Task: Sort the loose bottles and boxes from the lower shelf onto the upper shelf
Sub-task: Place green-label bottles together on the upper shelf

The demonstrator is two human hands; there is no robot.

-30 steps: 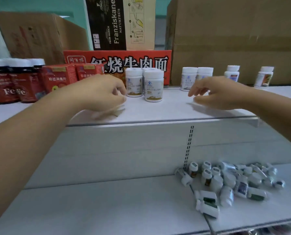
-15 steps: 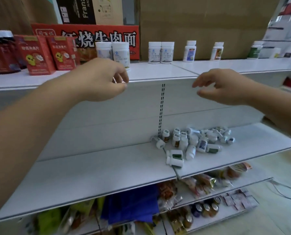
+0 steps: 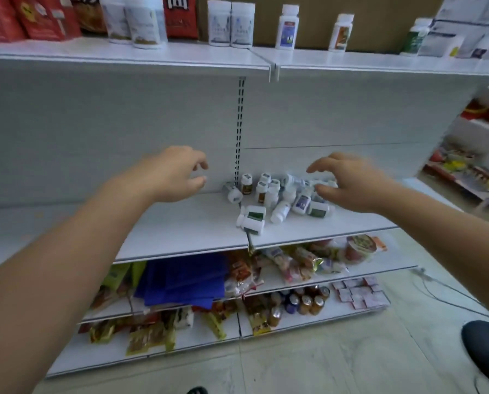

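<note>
- Both your arms are stretched out in front of you, forearms coming in from the bottom corners and angling toward the middle of the lower shelf.
- Your left hand hovers palm-down above the bare shelf, just left of the slotted upright in the back panel. Fingers are loosely curled with a gap between thumb and fingertips, nothing in it.
- Your right hand is palm-down too, fingers spread and hooked like a claw over the right end of the pile of bottles. It's empty as far as I can see. Can't tell if the fingertips are actually touching any bottle or just above them.
- The pile sits on the lower shelf between your two hands, pushed toward the back panel. Mostly small white-capped bottles, most tipped over, a few at the back standing upright.
- Two white bottles with green labels lie on their sides at the front of the pile, right by the seam between the shelf boards.
- Up top, the upper shelf has red boxes at the left, then white bottles standing in pairs, then single bottles spaced out toward the right.
- Below the lower shelf there are blue packets, snack bags and a cluster of little cans.
- A dark shoe shows on the floor at bottom right.
</note>
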